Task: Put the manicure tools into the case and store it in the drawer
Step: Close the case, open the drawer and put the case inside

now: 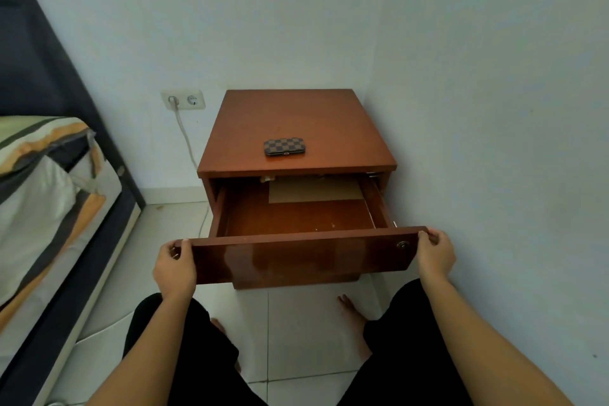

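Observation:
A small checkered manicure case (285, 147), closed, lies on top of the brown wooden nightstand (329, 122). Below it the drawer (296, 257) is pulled far out, and its inside holds only a sheet of cardboard (316, 189) at the back. My left hand (174, 265) grips the left end of the drawer's front panel. My right hand (436, 250) grips the right end, beside a small keyhole (402, 244). No loose manicure tools are in view.
The nightstand stands in a corner with white walls behind it and to its right. A bed (43, 208) with striped bedding runs along the left. A wall socket (183, 99) with a plugged-in cable sits left of the nightstand. My knees and bare feet rest on the tiled floor.

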Demonstrator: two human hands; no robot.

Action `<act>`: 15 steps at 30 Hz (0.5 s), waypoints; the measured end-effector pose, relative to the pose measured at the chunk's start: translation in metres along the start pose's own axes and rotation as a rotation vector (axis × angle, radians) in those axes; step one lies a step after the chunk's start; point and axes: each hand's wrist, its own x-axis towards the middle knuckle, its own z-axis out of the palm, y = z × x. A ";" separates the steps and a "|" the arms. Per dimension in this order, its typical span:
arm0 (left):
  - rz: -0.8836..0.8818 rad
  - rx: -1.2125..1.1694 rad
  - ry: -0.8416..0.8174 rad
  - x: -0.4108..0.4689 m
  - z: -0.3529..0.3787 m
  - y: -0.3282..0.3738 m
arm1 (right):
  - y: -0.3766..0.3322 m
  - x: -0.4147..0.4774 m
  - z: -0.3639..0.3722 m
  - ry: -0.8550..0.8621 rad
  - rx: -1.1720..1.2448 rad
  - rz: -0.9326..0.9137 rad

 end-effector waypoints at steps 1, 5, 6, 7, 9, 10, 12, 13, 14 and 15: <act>0.005 0.022 0.000 0.001 0.000 0.002 | 0.000 0.002 -0.001 -0.019 -0.017 -0.011; 0.078 0.163 0.048 0.018 0.003 0.016 | -0.006 0.024 0.001 -0.134 -0.179 -0.141; 0.119 0.202 0.056 0.024 0.006 0.021 | -0.011 0.030 0.003 -0.164 -0.229 -0.190; 0.164 0.240 0.055 0.032 0.010 0.025 | -0.017 0.035 0.007 -0.196 -0.280 -0.244; 0.266 0.311 0.024 0.051 0.022 0.035 | -0.033 0.045 0.020 -0.273 -0.393 -0.364; 0.328 0.344 -0.006 0.061 0.030 0.041 | -0.042 0.049 0.030 -0.317 -0.446 -0.427; 0.470 0.426 -0.081 0.083 0.050 0.054 | -0.062 0.057 0.055 -0.402 -0.528 -0.554; 0.543 0.478 -0.117 0.095 0.060 0.061 | -0.072 0.059 0.071 -0.447 -0.555 -0.610; 0.607 0.533 -0.151 0.105 0.071 0.067 | -0.083 0.061 0.088 -0.494 -0.575 -0.663; 0.648 0.588 -0.184 0.115 0.083 0.073 | -0.093 0.061 0.107 -0.542 -0.593 -0.709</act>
